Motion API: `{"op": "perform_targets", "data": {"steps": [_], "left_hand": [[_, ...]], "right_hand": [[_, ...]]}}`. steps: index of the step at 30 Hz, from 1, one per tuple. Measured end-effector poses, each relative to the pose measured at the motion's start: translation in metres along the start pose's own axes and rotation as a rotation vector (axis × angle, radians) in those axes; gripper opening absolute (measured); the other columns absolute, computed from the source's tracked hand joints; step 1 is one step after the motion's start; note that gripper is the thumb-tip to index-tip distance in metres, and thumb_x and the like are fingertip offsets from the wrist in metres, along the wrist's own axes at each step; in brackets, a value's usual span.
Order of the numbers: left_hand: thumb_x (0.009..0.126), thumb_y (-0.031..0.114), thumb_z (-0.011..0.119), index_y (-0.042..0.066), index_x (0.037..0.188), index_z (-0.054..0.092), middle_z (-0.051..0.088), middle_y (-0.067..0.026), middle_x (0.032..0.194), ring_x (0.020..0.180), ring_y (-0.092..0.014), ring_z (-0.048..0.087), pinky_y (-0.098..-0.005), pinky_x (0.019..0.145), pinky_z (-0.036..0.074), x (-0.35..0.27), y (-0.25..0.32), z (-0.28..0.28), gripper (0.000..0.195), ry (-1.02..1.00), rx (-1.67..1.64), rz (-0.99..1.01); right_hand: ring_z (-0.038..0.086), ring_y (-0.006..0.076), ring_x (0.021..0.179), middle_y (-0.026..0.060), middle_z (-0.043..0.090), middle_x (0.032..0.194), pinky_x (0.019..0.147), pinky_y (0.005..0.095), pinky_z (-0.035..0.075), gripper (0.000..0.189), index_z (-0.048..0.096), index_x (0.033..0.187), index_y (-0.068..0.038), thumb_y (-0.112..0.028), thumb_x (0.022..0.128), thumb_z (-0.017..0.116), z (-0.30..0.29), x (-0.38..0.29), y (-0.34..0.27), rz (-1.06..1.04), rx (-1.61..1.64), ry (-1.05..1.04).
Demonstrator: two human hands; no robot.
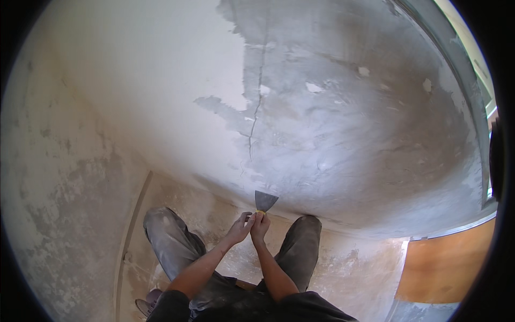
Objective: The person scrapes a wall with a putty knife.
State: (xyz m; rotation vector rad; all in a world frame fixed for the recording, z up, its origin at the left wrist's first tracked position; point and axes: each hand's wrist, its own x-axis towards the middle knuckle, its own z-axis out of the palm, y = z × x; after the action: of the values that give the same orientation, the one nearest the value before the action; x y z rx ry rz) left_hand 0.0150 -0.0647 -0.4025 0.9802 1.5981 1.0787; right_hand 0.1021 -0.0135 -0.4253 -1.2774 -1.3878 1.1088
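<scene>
A putty knife point(266, 200) with a wide grey metal blade and a yellow part at its neck points up towards the wall in front of me. My right hand point(260, 228) is closed around its handle, just below the blade. Right beside it is my left hand point(239, 229), its fingers bent and its thumb side against the right hand and the handle. Whether the left fingers also grip the handle cannot be made out. Before the blade, the plaster wall point(342, 133) is partly bare grey and partly coated white, with a long crack point(256, 110) running down it.
My bent knees point(310, 225) are close to the wall's foot. A second patchy wall point(72, 193) stands at left, with a strip point(130, 229) along the floor beside it. The floor point(346, 265) is dusty. An orange-brown panel point(444, 265) lies at right, below a window-side edge point(462, 64).
</scene>
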Motion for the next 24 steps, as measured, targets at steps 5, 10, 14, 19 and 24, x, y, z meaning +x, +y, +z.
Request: {"op": "perform_targets", "data": {"steps": [5, 10, 14, 19, 24], "left_hand": [[0.102, 0.050, 0.036, -0.001, 0.130, 0.045, 0.059, -0.0174, 0.118, 0.108, -0.025, 0.059, -0.0381, 0.094, 0.046, 0.007, -0.006, -0.001, 0.060, -0.045, -0.136, 0.059], [0.103, 0.050, 0.029, 0.003, 0.133, 0.042, 0.054, -0.0111, 0.122, 0.110, -0.019, 0.056, -0.0329, 0.094, 0.048, 0.006, 0.021, 0.003, 0.058, -0.296, -0.881, -0.173], [0.101, 0.055, 0.030, 0.004, 0.134, 0.040, 0.052, -0.0093, 0.123, 0.110, -0.018, 0.055, -0.0325, 0.090, 0.051, 0.004, 0.029, 0.009, 0.062, -0.279, -0.873, -0.313], [0.098, 0.056, 0.041, 0.005, 0.132, 0.038, 0.051, -0.0087, 0.116, 0.105, -0.020, 0.057, -0.0382, 0.087, 0.054, -0.009, 0.030, 0.020, 0.062, -0.158, -0.905, -0.284], [0.095, 0.052, 0.051, 0.009, 0.131, 0.034, 0.051, -0.0108, 0.105, 0.085, -0.022, 0.061, -0.0411, 0.075, 0.059, -0.005, 0.038, 0.013, 0.059, -0.135, -0.721, -0.130]], "right_hand": [[0.058, 0.0162, 0.057, 0.0128, 0.060, 0.060, 0.054, 0.0357, 0.045, 0.036, 0.059, 0.076, 0.003, -0.028, 0.094, 0.053, 0.010, -0.002, -0.015, -0.026, -0.007, 0.044], [0.060, 0.0183, 0.058, 0.0170, 0.061, 0.062, 0.055, 0.0376, 0.045, 0.032, 0.060, 0.078, 0.004, -0.024, 0.091, 0.054, 0.002, 0.019, -0.054, -0.028, -0.092, -0.059], [0.059, 0.0173, 0.057, 0.0165, 0.062, 0.064, 0.054, 0.0375, 0.044, 0.030, 0.061, 0.080, 0.005, -0.023, 0.089, 0.054, 0.000, 0.012, -0.027, 0.016, -0.098, -0.009], [0.053, 0.0128, 0.058, 0.0107, 0.058, 0.061, 0.051, 0.0349, 0.042, 0.028, 0.059, 0.084, 0.004, -0.022, 0.091, 0.055, 0.000, 0.004, -0.031, -0.013, 0.005, -0.026], [0.047, 0.0105, 0.056, 0.0039, 0.051, 0.060, 0.049, 0.0319, 0.038, 0.027, 0.057, 0.088, 0.002, -0.025, 0.094, 0.054, 0.002, 0.009, -0.072, 0.108, 0.176, -0.102]]}}
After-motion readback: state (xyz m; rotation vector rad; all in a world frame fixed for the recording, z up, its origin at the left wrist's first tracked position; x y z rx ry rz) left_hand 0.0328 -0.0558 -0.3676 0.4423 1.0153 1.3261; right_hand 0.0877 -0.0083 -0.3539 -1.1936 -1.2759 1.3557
